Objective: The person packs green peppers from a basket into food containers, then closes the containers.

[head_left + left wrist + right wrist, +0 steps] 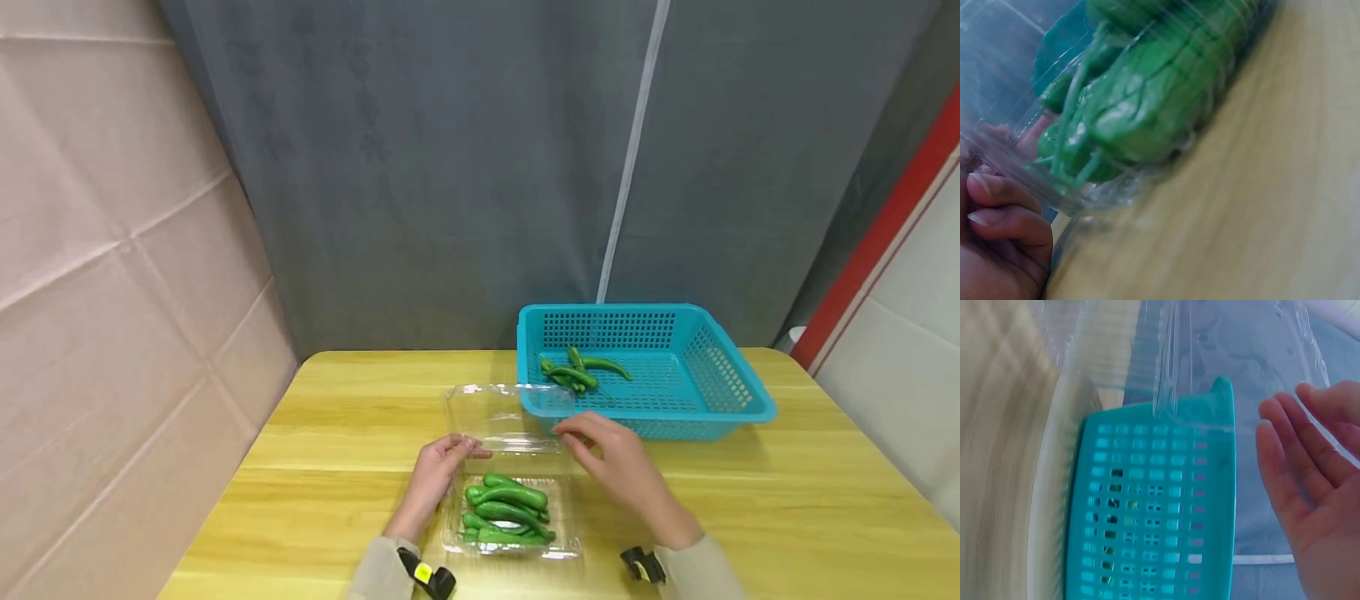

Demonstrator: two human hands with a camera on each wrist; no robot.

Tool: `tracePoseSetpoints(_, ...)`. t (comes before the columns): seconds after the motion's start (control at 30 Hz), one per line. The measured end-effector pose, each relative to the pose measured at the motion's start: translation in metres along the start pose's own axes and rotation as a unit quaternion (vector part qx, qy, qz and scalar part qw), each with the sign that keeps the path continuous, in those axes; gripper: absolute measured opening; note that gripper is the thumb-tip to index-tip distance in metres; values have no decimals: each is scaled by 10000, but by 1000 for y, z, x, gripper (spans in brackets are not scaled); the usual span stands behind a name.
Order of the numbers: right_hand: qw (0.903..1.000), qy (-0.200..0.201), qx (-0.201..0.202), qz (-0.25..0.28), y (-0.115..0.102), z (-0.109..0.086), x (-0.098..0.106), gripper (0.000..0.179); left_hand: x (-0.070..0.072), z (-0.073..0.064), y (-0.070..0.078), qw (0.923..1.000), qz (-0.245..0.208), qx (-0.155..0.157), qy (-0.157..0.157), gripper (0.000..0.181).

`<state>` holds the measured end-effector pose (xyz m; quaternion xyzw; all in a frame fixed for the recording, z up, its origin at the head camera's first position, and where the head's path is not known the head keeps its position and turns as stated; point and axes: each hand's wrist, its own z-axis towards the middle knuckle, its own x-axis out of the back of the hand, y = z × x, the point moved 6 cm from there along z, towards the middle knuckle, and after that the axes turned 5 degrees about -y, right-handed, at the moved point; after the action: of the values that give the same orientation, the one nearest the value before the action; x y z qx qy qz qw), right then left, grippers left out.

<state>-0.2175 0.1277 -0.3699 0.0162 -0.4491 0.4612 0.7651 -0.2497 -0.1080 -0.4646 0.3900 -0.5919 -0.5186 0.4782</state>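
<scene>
A clear plastic clamshell box (576, 525) stands on the table with its lid (480, 412) raised at the back. Several green peppers (510, 496) lie in its base. At the box's left side, near the hinge, my left hand (441, 468) pinches the rim; in the left wrist view, curled fingers (1010, 215) meet the plastic edge. My right hand (617, 462) hovers by the lid's right edge, its fingers loosely extended. In the right wrist view the fingers (1294, 444) hold nothing and appear just beside the lid (1235, 350).
Behind the box, to the right, sits a blue-green perforated basket (720, 408) holding several more green peppers (573, 375). The raised lid overlaps the basket's front left corner in the head view. A grey curtain (420, 183) hangs behind the wooden table (315, 500).
</scene>
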Motion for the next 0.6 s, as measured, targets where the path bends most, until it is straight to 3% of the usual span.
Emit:
tracePoseSetpoints(0.1, 9995, 201, -204, -111, 8, -2, 7, 20, -1, 1, 0, 10000, -37, 23, -18, 32)
tracePoseSetpoints(0.23, 9964, 542, -535, -367, 19, -6, 16, 19, 2, 8, -16, 10000, -11, -13, 37, 36)
tracePoseSetpoints(0.33, 9923, 729, -755, -651, 27, -8, 21, 18, 3, 10, -19, 9999, 7, -102, 51, 37)
tracePoseSetpoints(0.47, 9882, 718, -1015, -891, 36, -11, 22, 21, 0, 4, -1, 9999, 40, -101, -45, 32)
tracePoseSetpoints(0.6, 9851, 433, -1294, -1048, 45, -9, 18, 26, 0, 1, 4, 10000, 71, -1, -21, 30)
